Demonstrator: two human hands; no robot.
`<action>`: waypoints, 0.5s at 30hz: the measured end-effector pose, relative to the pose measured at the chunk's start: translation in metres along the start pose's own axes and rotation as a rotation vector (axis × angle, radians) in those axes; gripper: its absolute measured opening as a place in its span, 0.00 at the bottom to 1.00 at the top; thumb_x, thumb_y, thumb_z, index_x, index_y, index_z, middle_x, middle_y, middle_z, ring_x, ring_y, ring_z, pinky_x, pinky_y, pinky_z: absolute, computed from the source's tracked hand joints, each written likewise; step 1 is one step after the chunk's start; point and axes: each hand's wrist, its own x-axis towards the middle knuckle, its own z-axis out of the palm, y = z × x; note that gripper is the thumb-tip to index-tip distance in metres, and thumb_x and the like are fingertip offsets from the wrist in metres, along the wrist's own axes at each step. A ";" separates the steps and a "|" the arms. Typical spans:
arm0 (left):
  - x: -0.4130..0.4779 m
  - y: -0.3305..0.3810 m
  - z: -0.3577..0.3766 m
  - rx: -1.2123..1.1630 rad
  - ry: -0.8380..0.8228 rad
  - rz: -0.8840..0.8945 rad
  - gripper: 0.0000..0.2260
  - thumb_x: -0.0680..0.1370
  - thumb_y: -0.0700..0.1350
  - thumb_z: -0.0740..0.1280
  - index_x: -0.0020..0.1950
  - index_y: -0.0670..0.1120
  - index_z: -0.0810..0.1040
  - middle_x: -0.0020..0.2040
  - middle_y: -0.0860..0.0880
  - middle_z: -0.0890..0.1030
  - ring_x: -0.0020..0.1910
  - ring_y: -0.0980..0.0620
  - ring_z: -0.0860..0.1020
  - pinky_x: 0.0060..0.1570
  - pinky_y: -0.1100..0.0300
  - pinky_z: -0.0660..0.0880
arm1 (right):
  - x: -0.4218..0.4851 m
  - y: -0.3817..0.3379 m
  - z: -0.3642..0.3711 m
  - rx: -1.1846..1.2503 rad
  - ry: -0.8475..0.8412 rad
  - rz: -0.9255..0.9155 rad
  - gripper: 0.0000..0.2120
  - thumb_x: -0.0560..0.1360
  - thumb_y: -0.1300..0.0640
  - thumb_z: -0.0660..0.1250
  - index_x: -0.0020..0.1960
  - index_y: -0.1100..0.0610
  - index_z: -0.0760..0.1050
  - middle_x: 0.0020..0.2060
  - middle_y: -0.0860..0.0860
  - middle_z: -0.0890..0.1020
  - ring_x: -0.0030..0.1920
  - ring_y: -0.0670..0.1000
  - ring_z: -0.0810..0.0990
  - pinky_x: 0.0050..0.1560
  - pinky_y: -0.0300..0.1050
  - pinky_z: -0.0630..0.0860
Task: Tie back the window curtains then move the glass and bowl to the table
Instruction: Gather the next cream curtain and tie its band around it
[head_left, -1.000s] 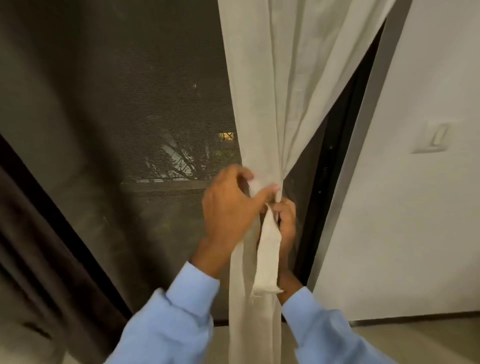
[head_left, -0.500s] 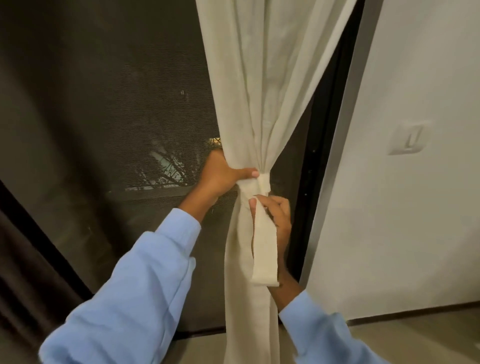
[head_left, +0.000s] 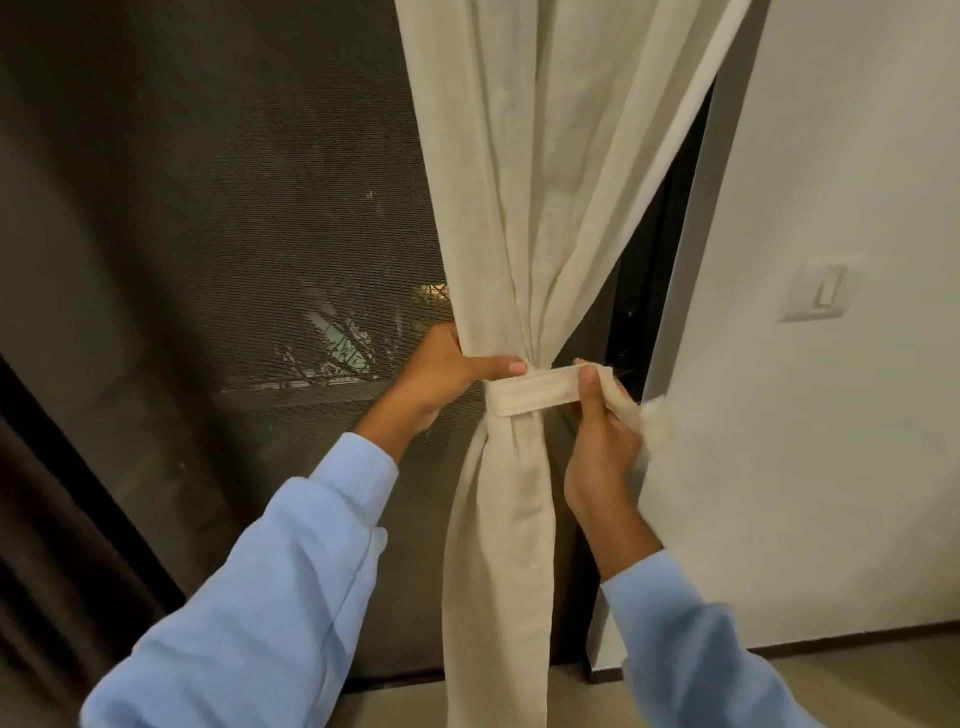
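We are gripping the gathered curtain (head_left: 519, 208) at its waist with the left hand (head_left: 441, 379), thumb across the front. The right hand (head_left: 597, 436) is pinching the tie-back band (head_left: 535, 389), holding it taut toward the wall (head_left: 831, 156). Risk: if either grip slackens before fastening, the wrap is likely loosening and the folds spilling. The glass and bowl are not showing.

Left hand (head_left: 441, 375) grips curtain (head_left: 524, 218); right hand (head_left: 597, 431) pulls tie-back (head_left: 535, 392) sideways.
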 end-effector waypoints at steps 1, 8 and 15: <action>-0.001 -0.001 0.000 -0.030 -0.021 -0.003 0.18 0.66 0.36 0.77 0.52 0.49 0.80 0.50 0.52 0.84 0.52 0.55 0.82 0.51 0.62 0.78 | 0.004 0.003 0.000 0.051 0.018 0.090 0.27 0.69 0.43 0.74 0.63 0.56 0.78 0.54 0.50 0.84 0.57 0.49 0.82 0.64 0.51 0.76; -0.013 -0.009 -0.009 0.023 -0.314 -0.032 0.23 0.66 0.28 0.73 0.56 0.47 0.76 0.51 0.53 0.83 0.54 0.56 0.80 0.54 0.63 0.76 | 0.008 0.017 0.010 -0.108 -0.077 0.425 0.16 0.76 0.42 0.67 0.51 0.54 0.81 0.46 0.55 0.86 0.48 0.56 0.85 0.50 0.54 0.81; -0.010 -0.006 -0.007 0.262 -0.310 0.066 0.24 0.72 0.26 0.67 0.55 0.53 0.71 0.52 0.57 0.77 0.47 0.69 0.77 0.49 0.72 0.74 | 0.013 0.003 0.023 -0.144 -0.146 0.637 0.16 0.84 0.60 0.52 0.44 0.62 0.74 0.36 0.55 0.75 0.36 0.51 0.74 0.34 0.42 0.75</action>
